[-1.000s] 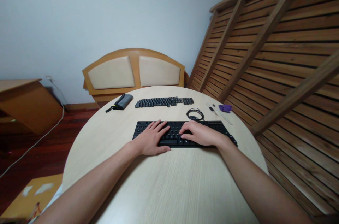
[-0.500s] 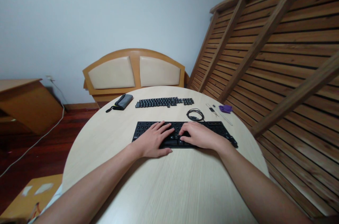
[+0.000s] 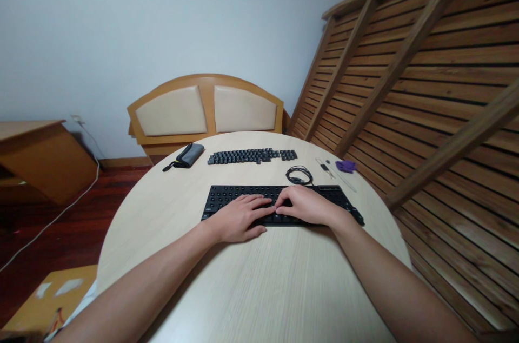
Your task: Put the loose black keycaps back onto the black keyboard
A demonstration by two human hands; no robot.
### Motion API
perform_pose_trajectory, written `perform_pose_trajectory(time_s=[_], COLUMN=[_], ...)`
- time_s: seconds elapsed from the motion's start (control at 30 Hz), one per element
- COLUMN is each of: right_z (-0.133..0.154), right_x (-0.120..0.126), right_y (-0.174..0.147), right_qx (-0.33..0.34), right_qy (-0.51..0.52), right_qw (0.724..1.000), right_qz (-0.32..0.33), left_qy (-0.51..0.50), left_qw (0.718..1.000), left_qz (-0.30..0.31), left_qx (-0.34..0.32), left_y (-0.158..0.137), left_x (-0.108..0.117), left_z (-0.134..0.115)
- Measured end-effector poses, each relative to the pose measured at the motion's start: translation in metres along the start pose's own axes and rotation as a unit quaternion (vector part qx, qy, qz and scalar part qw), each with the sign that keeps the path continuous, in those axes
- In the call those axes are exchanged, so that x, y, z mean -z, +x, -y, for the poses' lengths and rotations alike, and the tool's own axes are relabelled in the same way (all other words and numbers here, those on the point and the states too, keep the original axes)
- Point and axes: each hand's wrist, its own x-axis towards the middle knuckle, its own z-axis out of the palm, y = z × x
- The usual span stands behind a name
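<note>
A black keyboard [image 3: 221,195] lies on the round pale table [image 3: 259,278], with most of its keycaps off at the left part. My left hand [image 3: 237,218] rests palm down over its lower middle, fingers stretched out. From the right, my right hand [image 3: 306,205] reaches over the keyboard, thumb and forefinger pinched together on its middle rows, by the left fingertips. Whatever may be in that pinch is too small to make out. Behind the keyboard, loose black keycaps [image 3: 239,157] stand in rows. The keyboard's coiled cable [image 3: 299,175] lies between them.
A grey pouch [image 3: 190,155] with a black strap lies at the back left. At the right are a purple cloth [image 3: 345,166], a thin white stick [image 3: 347,185] and small tools [image 3: 325,169]. A headboard [image 3: 206,105] stands behind, and wooden slats [image 3: 425,88] lean along the right.
My left fingers have come down and drawn closer to the right fingertips. The right thumb and forefinger have closed nearer together over the keyboard.
</note>
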Motion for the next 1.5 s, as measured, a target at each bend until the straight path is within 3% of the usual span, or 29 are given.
perform_pose_trajectory(time_s=[0.47,0.6,0.8,1.0,1.23,1.5], right_z=[0.021,0.018,-0.003,-0.017,-0.038,-0.042], right_x=[0.002,0.002,0.005,-0.003,-0.018,-0.025], right_y=[0.001,0.002,0.006,0.053,0.119,0.149], right_qx=[-0.038,-0.018,0.039,-0.049,-0.124,-0.158], right_qy=[-0.089,-0.102,-0.029,-0.095,-0.146,-0.174], right_qw=[0.995,0.994,0.998,0.993,0.98,0.971], right_qz=[0.018,0.023,0.032,-0.045,-0.047,-0.055], left_qy=[-0.024,-0.023,-0.012,-0.022,-0.024,-0.01], left_qw=[1.0,1.0,1.0,1.0,1.0,1.0], left_qz=[-0.013,-0.015,-0.011,-0.017,-0.018,-0.007], left_qx=[-0.005,-0.002,0.002,0.002,0.002,0.007], left_y=[0.001,0.001,0.001,0.0,0.0,0.0], left_x=[-0.001,-0.002,-0.002,-0.002,-0.002,0.001], left_z=[0.001,0.001,0.0,0.0,0.0,-0.002])
